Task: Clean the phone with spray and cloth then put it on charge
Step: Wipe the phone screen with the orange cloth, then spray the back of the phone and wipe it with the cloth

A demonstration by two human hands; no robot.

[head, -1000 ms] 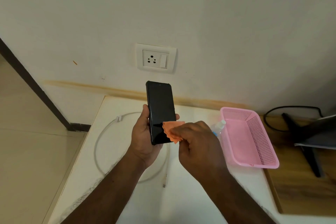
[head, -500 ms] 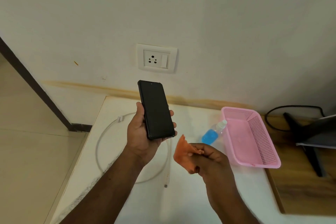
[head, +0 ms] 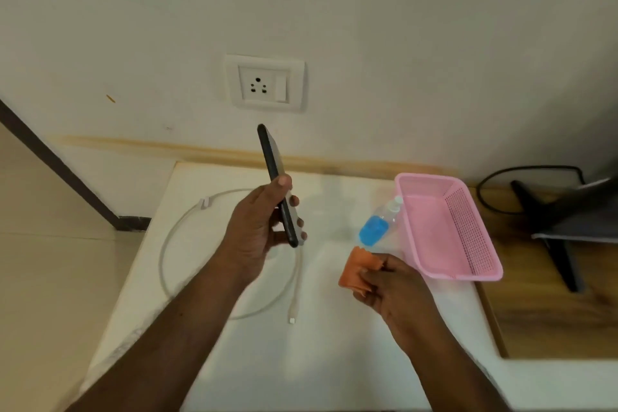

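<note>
My left hand (head: 257, 227) grips the black phone (head: 272, 164) above the white table, turned edge-on so only its thin side shows. My right hand (head: 391, 284) pinches the crumpled orange cloth (head: 357, 269) lower and to the right, apart from the phone. A small spray bottle (head: 376, 227) with blue liquid lies on the table against the pink basket. The white charging cable (head: 197, 214) loops on the table under my left hand, its free plug (head: 292, 320) near the middle. A wall socket (head: 264, 84) with a switch is above the table.
The pink plastic basket (head: 468, 264) stands at the right on the white table (head: 301, 361). Further right, a wooden surface (head: 551, 318) carries a dark stand (head: 551, 244) and a black cable (head: 501, 177). The floor drops off to the left.
My right hand pulled the cloth off the screen and dropped down to the right. My left hand rotated the phone from screen-facing to edge-on.
</note>
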